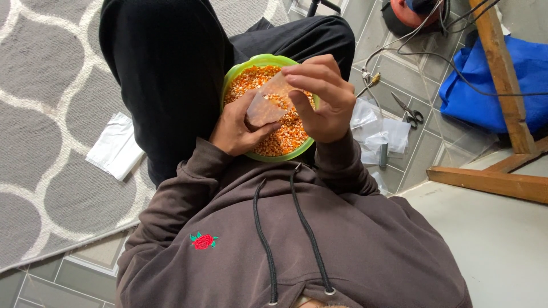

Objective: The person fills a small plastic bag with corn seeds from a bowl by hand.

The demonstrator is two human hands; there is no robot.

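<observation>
1. Here, in the head view, I see the left hand (238, 128) pinching the small clear bag (268, 105) at its lower end, above the green bowl (251, 61) of orange kernels (274, 141) on the lap.
2. The right hand (322, 100) grips the bag's upper edge; its long axis tilts up to the right, between both hands.
3. Scissors (410, 113) lie right, on tile.

The middle of the frame is being crowded by a green bowl (264, 60) of orange kernels, which is being covered by both hands and a small clear bag (268, 102). Passage at the upper left is being blocked by a black-clad knee (165, 68). At the right, the tiled floor is being cluttered by scissors (408, 111), plastic bags (379, 134) and cables (411, 51). Open rug (40, 142) is being left at the left.
</observation>
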